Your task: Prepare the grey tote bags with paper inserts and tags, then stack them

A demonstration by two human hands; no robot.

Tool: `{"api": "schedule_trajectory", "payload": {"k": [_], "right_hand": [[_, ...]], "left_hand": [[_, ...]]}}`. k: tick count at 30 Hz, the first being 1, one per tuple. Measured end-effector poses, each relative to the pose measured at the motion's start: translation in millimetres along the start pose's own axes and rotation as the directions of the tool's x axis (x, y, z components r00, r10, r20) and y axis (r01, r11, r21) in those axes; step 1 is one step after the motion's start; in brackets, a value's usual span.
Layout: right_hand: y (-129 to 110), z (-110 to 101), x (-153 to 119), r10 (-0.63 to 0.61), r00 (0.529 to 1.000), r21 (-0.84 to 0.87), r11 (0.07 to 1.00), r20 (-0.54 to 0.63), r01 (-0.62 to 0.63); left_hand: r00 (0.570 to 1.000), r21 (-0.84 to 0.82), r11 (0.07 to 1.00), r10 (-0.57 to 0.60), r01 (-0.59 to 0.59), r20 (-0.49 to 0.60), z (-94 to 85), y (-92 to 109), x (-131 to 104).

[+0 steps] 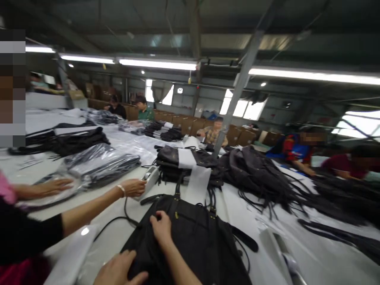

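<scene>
A black bag (192,241) with long handles and metal fittings lies flat on the white table in front of me. At its lower left edge is my left hand (115,271), resting against the fabric with thumb and fingers apart. My right hand (162,228) is on the upper left part of the bag, its fingers curled on the black fabric beside a small zip. Part of its grip is hidden under the fingers.
At the left, a co-worker's hand (133,188) touches a white device (150,178); another hand (50,189) lies by plastic-wrapped goods (101,162). Stacked black bags (169,158) stand behind, with a heap (252,170) right of a metal post (237,99).
</scene>
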State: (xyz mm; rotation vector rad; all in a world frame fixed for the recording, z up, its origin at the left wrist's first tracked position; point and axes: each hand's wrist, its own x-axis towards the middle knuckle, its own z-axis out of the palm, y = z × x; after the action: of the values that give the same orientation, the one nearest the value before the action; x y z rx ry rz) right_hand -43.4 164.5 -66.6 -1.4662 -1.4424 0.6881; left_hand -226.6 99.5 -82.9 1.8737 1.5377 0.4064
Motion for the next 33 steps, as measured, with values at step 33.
{"api": "schedule_trajectory", "payload": {"k": [33], "right_hand": [[-21,14,60,-0.127,0.458,-0.312,0.572,0.880,0.758]], "left_hand": [[0.996,0.258,0.965,-0.035,0.054,-0.079,-20.7,46,-14]]}}
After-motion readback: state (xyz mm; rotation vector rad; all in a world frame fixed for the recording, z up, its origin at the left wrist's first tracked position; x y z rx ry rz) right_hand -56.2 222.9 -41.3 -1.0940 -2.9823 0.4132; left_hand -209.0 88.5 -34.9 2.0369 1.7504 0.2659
